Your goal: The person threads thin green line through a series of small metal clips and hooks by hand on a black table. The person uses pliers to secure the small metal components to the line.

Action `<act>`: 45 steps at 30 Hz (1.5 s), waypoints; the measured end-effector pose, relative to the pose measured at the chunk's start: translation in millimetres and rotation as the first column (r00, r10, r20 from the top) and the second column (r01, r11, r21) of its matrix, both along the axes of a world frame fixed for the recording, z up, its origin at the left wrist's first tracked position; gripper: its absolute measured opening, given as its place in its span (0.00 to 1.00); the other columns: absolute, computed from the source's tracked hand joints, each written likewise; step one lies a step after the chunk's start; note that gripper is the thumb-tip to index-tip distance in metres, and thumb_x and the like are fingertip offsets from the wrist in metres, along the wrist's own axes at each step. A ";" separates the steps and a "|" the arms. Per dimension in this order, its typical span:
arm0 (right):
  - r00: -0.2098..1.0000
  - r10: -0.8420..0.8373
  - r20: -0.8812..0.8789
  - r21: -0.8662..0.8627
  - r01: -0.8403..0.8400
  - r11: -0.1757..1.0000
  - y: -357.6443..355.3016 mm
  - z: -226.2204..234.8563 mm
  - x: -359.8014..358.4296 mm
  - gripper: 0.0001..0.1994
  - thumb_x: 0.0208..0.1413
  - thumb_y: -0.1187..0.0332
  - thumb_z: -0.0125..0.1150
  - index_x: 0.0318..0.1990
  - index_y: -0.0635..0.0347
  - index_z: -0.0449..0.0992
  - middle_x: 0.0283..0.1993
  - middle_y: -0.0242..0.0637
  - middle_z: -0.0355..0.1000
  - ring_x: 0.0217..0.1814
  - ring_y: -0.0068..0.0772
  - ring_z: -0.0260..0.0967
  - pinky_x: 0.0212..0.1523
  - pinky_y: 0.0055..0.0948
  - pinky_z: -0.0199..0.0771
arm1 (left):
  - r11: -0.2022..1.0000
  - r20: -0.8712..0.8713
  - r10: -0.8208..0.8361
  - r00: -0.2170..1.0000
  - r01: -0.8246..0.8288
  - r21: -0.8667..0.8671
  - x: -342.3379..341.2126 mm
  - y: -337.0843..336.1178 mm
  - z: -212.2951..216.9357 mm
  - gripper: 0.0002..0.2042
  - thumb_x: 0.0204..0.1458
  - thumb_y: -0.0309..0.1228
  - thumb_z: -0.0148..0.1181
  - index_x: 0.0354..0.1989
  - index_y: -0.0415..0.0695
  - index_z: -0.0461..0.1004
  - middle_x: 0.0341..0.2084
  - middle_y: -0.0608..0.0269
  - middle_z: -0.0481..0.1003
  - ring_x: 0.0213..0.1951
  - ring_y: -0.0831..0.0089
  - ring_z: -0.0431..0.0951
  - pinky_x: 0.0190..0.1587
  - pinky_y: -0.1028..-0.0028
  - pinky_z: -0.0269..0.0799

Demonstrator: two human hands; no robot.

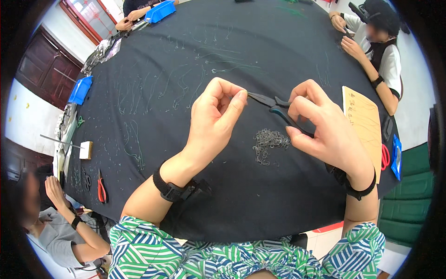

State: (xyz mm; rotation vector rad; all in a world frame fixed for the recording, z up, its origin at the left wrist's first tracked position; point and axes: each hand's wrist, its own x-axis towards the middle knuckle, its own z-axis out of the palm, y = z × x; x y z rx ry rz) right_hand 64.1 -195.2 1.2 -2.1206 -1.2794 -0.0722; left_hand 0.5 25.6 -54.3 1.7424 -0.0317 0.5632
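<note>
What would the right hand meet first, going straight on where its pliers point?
Probably the left hand: the right hand's pliers point at its pinched fingers, though depth is unclear.

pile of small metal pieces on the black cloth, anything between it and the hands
Nothing visible stands between the pile and the left hand or right hand. The right hand does hold pliers, and the left pinches at their tips, so neither looks free.
</note>
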 end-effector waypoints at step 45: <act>0.893 -0.418 0.169 -0.440 0.448 0.779 -63.8 5.6 51.3 0.14 0.47 0.63 0.67 0.29 0.64 0.70 0.31 0.41 0.65 0.33 0.36 0.65 0.34 0.33 0.66 | 0.995 0.050 0.038 0.998 -0.033 -0.099 5.4 19.3 -8.2 0.05 0.63 0.31 0.56 0.38 0.43 0.74 0.30 0.72 0.73 0.33 0.85 0.68 0.40 0.82 0.64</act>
